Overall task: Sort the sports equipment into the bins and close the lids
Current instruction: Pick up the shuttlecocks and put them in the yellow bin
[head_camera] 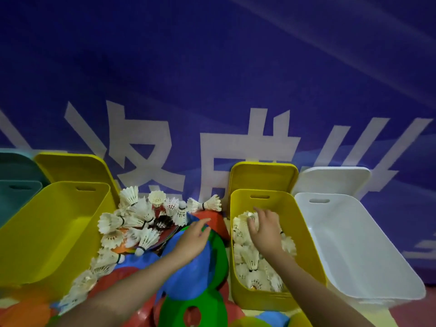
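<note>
Bins: two yellow, one white, one teal.

Four open bins in view: a teal bin and a yellow bin left of both hands, a second yellow bin under the right hand, one white bin further right. Three lids lean behind. Two hands. Shuttlecocks: too many to count.

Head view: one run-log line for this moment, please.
right hand: in yellow bin on shuttlecocks | left hand: on cones | lids off
</note>
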A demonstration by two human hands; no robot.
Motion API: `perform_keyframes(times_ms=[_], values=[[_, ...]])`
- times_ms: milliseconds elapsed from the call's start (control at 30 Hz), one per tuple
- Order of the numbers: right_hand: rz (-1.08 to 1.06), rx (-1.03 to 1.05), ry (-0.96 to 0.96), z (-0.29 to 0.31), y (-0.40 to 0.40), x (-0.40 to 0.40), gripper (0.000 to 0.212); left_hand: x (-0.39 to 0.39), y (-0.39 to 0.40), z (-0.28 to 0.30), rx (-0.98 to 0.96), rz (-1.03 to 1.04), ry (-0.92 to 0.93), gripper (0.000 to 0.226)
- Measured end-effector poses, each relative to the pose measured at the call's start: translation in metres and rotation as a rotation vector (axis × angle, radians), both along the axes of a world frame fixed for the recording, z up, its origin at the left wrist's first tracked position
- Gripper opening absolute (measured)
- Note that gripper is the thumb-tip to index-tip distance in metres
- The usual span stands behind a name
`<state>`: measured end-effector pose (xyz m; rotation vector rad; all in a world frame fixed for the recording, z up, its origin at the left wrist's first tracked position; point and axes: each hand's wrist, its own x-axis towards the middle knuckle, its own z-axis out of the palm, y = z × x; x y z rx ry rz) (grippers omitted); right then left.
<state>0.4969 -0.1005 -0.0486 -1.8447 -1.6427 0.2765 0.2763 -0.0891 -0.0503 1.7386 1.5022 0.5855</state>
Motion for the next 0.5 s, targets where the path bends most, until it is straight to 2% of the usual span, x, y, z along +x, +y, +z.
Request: perform_keyframes(times_ms=[100,267,367,500], values=[[0.083,0.008,0.019,0.014,0.007,-0.043,0.042,-0.047,0.02,-0.004,0.088,0.008,0.149,0.04],[0.14,-0.029,0.06,0.017,0.026,-0.1,0.04,-0.11,0.041,-0.013,0.2,0.113,0.249,0.038],[0.153,-0.094,0.107,0.008,0.042,-0.129,0.036,-0.143,0.039,-0.028,0.187,0.197,0.341,0.042],[0.16,-0.176,0.075,-0.004,0.066,-0.16,0.04,-0.168,0.039,-0.048,0.123,0.164,0.38,0.057]])
